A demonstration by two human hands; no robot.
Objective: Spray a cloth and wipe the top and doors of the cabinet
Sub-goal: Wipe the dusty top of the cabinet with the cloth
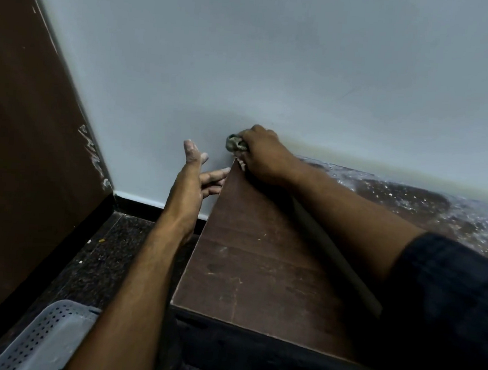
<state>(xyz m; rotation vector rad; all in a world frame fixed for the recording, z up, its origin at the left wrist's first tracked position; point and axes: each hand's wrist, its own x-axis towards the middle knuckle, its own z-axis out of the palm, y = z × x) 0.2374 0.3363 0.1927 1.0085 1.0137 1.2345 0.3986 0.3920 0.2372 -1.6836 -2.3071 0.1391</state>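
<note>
A dark brown wooden cabinet [263, 262] stands against the pale wall, its top dusty and wet-streaked toward the right. My right hand [264, 157] is closed on a crumpled greyish cloth [235, 144] and presses it at the cabinet's far left corner, where the top meets the wall. My left hand [195, 175] hovers just left of that corner, fingers spread, fingertips near the cabinet's side edge and holding nothing. No spray bottle is in view.
A tall brown wooden panel [28, 127] leans along the left. A perforated grey plastic basket [46, 341] sits on the dark speckled floor [105, 261] at lower left. A black skirting strip [139, 203] runs along the wall's base.
</note>
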